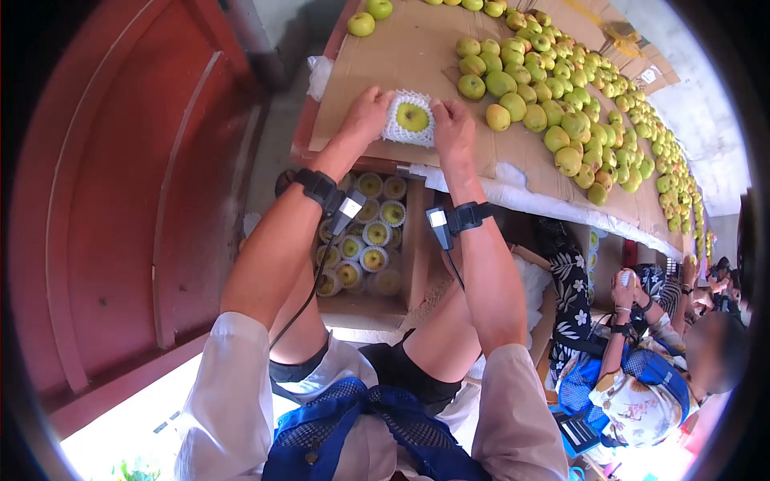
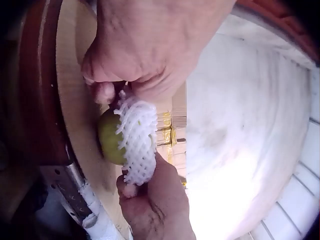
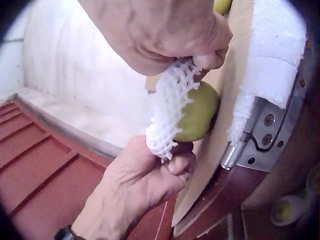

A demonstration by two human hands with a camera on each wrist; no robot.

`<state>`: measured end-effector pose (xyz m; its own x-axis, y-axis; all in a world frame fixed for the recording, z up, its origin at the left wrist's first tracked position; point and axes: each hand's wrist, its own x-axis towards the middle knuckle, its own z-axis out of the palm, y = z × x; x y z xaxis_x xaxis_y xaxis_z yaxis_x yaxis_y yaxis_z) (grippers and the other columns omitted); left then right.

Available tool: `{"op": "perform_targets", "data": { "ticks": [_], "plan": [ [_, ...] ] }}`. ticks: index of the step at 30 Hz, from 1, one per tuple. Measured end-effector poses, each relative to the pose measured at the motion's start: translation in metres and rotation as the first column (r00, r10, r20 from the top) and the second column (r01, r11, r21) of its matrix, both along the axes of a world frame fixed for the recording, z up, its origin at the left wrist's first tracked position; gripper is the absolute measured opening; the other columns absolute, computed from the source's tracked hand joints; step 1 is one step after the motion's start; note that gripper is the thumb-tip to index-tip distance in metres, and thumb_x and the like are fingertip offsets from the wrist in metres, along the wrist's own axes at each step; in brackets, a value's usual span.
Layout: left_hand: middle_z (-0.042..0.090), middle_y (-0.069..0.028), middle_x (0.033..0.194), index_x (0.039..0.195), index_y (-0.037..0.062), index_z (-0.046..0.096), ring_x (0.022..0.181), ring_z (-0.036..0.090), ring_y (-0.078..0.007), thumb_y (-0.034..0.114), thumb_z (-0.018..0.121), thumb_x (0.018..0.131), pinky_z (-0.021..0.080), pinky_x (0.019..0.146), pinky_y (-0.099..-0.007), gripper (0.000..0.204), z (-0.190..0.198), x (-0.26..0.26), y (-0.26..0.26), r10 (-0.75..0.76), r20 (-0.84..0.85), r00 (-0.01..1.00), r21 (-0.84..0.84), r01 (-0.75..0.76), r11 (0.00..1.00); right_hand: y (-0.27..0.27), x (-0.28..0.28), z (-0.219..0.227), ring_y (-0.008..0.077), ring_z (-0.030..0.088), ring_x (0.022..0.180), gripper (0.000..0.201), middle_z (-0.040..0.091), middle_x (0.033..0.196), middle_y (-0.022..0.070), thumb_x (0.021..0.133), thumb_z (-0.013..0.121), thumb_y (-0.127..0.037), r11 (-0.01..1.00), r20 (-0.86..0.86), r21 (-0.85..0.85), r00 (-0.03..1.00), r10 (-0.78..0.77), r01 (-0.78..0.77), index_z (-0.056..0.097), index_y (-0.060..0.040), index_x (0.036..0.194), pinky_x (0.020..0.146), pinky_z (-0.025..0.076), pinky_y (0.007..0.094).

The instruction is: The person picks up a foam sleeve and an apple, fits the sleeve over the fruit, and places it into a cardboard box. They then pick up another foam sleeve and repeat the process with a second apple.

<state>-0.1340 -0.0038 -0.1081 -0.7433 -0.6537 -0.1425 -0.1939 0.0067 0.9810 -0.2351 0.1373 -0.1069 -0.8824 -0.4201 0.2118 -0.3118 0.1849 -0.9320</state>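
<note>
A green apple (image 1: 412, 118) sits near the table's front edge, with a white foam net (image 1: 399, 135) stretched across it. My left hand (image 1: 367, 118) pinches the net's left side, while the right hand (image 1: 455, 135) pinches the opposite side. In the left wrist view, the net (image 2: 139, 137) covers one face of the apple (image 2: 109, 137), and the rest of the green skin is bare. The right wrist view shows the net (image 3: 169, 105) pulled out between both hands, its ragged edge lying against the apple (image 3: 200, 112).
Many loose green apples (image 1: 553, 96) spread over the cardboard-covered table (image 1: 437, 48) to the right. Below the table edge, a box (image 1: 417, 240) holds netted apples. A red panel (image 1: 120, 184) stands at left. Another person (image 1: 650, 385) sits at right.
</note>
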Motion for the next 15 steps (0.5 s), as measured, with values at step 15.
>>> {"op": "perform_targets", "data": {
  "ticks": [15],
  "plan": [
    [0.060, -0.0017, 0.077, 0.103, 0.0045, 0.061, 0.061, 0.056, -0.0119, 0.028, 0.056, 0.103, 0.041, 0.046, -0.0293, 0.024, -0.002, 0.000, 0.009, 0.163, 0.009, 0.987, 0.086, -0.164, 0.983, -0.012, -0.015, -0.036, 0.0259, 0.067, 0.082, 0.034, 0.072, 0.087, 0.0208, 0.096, 0.063, -0.025, 0.996, 0.142, -0.087, 0.990, 0.006, 0.007, 0.068, 0.0083, 0.103, 0.078, 0.051, 0.0385]
  ]
}}
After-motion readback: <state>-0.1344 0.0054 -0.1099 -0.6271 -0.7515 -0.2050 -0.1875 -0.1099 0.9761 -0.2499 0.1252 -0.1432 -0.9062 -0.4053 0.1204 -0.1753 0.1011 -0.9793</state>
